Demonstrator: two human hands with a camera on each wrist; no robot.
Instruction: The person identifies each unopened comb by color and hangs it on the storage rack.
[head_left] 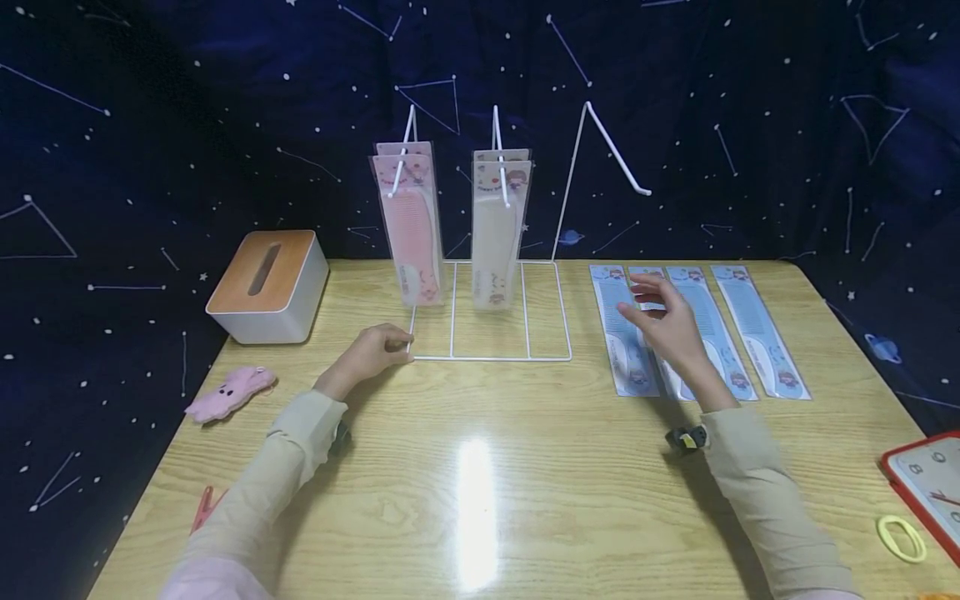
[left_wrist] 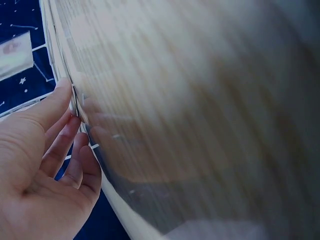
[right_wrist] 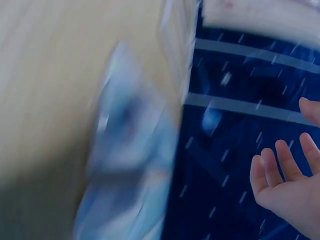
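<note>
1. Dark blue star-print cloth backs the whole scene; a light wood table fills the foreground.
2. White wire display rack stands at table centre, base frame flat on the wood, three angled hooks up top. Two hooks are loaded, the rightmost hook is bare.
3. Tissue box with a wood lid sits back left, well apart from the rack.
4. Pink packaged combs hang on the left hook, cream packaged combs on the middle one.
5. Four blue packaged combs lie flat in a row right of the rack, side by side, each easy to pick singly.
6. Left hand is at the rack's front-left corner; fingers curled, thumb and fingertips pinching the base wire, probably to steady the frame.
7. Right hand hovers over the blue row, above the second pack; fingers spread and loosely bent, holding nothing. Can't tell whether it touches a pack.
8. Smaller stuff: red-framed clock at right edge, pink plush toy at left, yellow ring, red clip.
</note>
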